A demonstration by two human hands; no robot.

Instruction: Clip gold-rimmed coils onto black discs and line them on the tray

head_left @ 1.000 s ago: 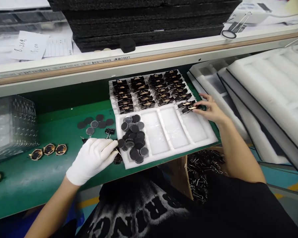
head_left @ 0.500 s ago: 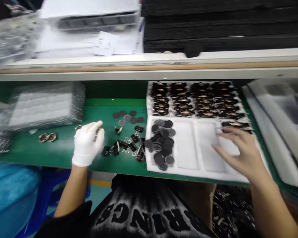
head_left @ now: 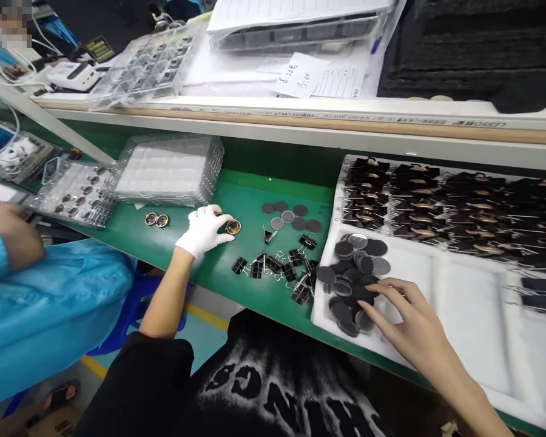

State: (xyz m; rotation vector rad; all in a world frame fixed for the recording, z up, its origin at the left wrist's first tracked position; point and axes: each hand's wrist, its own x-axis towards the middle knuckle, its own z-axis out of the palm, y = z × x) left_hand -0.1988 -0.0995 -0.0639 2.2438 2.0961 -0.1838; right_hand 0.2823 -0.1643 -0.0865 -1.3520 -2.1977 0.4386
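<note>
Head: right hand (head_left: 407, 315) at dark discs (head_left: 351, 282)

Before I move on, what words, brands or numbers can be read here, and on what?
"8.26", handwritten on the paper slip; its second line is unclear.
"LESSO", upside down on the shelf edge; other print there is too small.
Apparently "RINGS", upside down on the black shirt.
Too small or blurred to read: the printed form, the black sign.

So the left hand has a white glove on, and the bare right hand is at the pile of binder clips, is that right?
Not quite: the head view shows the bare right hand at the dark discs, not the binder clips. The left hand does have a white glove on.
</note>
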